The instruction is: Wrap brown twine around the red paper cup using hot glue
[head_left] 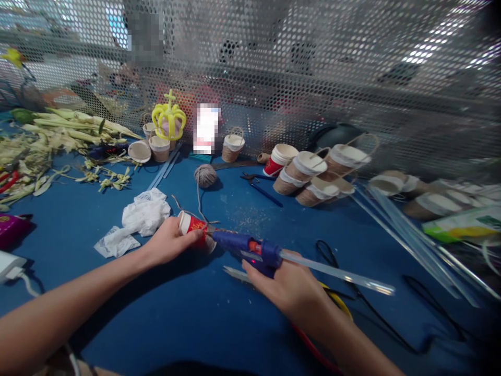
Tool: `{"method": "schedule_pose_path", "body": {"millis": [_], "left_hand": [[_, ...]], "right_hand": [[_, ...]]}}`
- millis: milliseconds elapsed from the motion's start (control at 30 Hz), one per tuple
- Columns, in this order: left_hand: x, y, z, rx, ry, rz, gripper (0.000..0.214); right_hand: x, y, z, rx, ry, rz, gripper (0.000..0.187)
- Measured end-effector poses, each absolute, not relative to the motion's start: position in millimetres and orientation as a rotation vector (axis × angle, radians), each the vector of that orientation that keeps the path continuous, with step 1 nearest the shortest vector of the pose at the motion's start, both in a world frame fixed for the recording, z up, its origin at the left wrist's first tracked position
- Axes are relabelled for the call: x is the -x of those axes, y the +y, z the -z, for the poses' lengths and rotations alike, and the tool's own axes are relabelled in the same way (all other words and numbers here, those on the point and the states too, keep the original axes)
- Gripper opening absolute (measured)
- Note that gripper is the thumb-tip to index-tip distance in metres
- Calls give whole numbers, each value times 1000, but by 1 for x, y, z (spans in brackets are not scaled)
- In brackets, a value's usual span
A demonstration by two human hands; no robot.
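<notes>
My left hand [168, 241] is closed around a red and white paper cup [198, 230], which lies tilted on its side just above the table. In my right hand [291, 284] is a blue hot glue gun [250, 248], with a long clear glue stick [336, 272] sticking out of its back. The gun's nozzle points left and meets the cup's side by my left thumb; whether it touches cannot be made out. Grey yarn runs from a ball of yarn [205, 176] down to the cup. Crumpled white lace fabric [146, 211] lies beside my left hand.
Pliers [261, 189] lie beyond the gun; scissors [237, 274] lie under my right hand. Twine-wrapped cups [301, 169] stand at the back right, near loose glue sticks [415, 243]. A yellow crown [169, 117] and dried husks [58, 128] are at the back left. A perforated metal screen [254, 78] closes the back.
</notes>
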State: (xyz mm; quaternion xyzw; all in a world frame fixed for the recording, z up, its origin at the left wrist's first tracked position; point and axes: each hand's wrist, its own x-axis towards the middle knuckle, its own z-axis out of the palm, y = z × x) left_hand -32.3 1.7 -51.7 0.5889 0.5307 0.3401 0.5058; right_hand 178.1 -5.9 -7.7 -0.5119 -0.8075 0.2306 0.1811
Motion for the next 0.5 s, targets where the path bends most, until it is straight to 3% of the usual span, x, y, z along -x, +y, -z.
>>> {"method": "schedule_pose_path", "body": {"millis": [500], "left_hand": [[32, 6, 56, -1265, 1348, -861, 21]], "right_hand": [[-176, -17, 7, 1301, -2447, -722, 12]]}}
